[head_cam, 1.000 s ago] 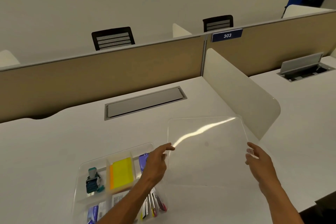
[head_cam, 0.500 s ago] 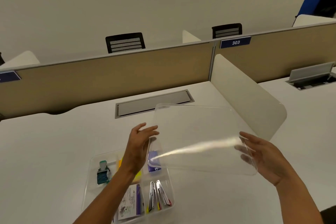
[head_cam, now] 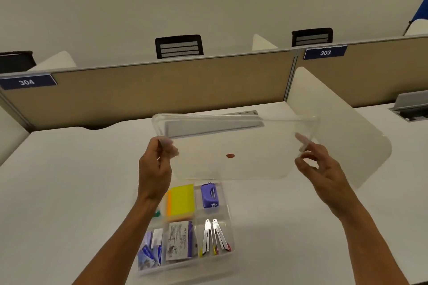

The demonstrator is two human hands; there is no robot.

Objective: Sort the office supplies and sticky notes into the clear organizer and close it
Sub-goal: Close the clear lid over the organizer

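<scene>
Pinched at its two side edges by the left hand (head_cam: 154, 170) and right hand (head_cam: 324, 169), the clear lid (head_cam: 234, 146) is held above the white tabletop (head_cam: 58, 192); below it, the open organizer (head_cam: 228, 215) is filled with sticky notes (head_cam: 181, 200) and staplers (head_cam: 214, 235).

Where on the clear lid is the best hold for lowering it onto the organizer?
By its two short side edges, one from each side, as the left hand and right hand pinch the clear lid now. It is wide, thin and flat, so opposite-edge holds likely keep it level above the organizer.
</scene>
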